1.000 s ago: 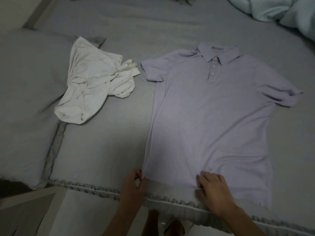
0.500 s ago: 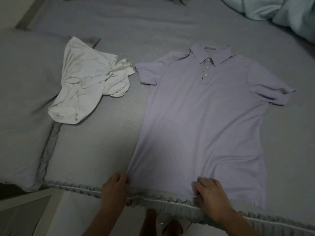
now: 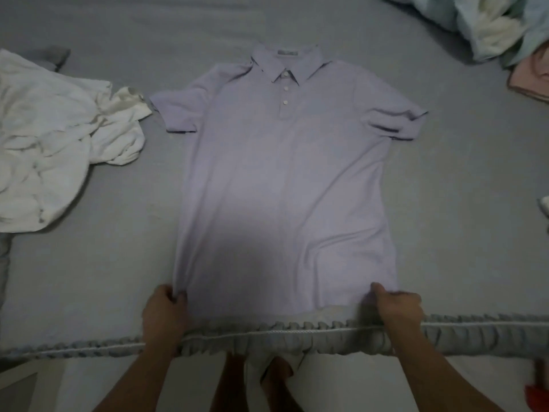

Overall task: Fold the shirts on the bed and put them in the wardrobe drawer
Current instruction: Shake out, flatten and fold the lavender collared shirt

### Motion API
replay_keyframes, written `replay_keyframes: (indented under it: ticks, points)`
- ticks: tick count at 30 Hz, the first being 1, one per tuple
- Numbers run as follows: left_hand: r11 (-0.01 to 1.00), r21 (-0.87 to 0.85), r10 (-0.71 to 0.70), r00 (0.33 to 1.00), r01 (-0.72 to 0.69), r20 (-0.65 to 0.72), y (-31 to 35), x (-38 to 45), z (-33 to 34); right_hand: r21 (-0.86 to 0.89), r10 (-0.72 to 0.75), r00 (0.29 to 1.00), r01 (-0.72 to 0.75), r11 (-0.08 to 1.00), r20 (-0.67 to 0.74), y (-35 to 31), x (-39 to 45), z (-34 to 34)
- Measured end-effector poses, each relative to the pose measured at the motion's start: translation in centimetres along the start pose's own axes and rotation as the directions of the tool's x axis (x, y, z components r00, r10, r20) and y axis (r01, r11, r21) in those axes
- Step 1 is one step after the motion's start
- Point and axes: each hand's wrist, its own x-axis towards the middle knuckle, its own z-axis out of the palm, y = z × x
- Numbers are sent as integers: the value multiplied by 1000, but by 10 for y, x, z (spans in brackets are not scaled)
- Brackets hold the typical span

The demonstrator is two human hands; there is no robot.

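A lilac polo shirt (image 3: 285, 185) lies spread face up on the grey bed (image 3: 104, 263), collar at the far side, both short sleeves out. My left hand (image 3: 163, 315) pinches the hem's left corner near the bed's front edge. My right hand (image 3: 399, 307) grips the hem's right corner. The hem is stretched between them. A crumpled white shirt (image 3: 56, 144) lies on the bed to the left of the polo, apart from it.
A ruffled grey trim (image 3: 297, 337) runs along the bed's front edge. A pale green and white bundle of bedding (image 3: 499, 22) sits at the far right, with a pink cloth (image 3: 531, 78) beside it. My feet show on the floor below.
Both hands moved outward to the hem's corners and now grip them. The polo lies straighter and flatter, centred in front of me. The view has shifted right.
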Motion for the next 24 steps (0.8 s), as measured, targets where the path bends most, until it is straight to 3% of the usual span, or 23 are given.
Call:
replay_keyframes:
  ticks: [5, 10, 14, 18, 21, 24]
  points:
    - [999, 17, -36, 998, 37, -55, -7, -2, -2, 201, 204, 957, -245, 948, 204, 2, 13, 1]
    - [998, 55, -13, 999, 16, -50, -16, -4, -5, 453, 305, 899, -424, 784, 314, -3, 11, 10]
    - [998, 54, -34, 998, 37, -46, -15, -5, -2, 519, 313, 876, -472, 713, 366, -9, 19, 13]
    - [995, 57, -76, 995, 80, -69, -11, -3, -5, 566, 292, 911, -410, 715, 292, 4, 23, 2]
    - [990, 68, -116, 991, 121, -71, -10, -2, -9, 498, 216, 947, -309, 810, 237, 27, 34, -17]
    - [977, 128, -174, 985, 172, 4, -8, 2, -11, 208, 273, 946, -307, 929, 177, 35, 41, -28]
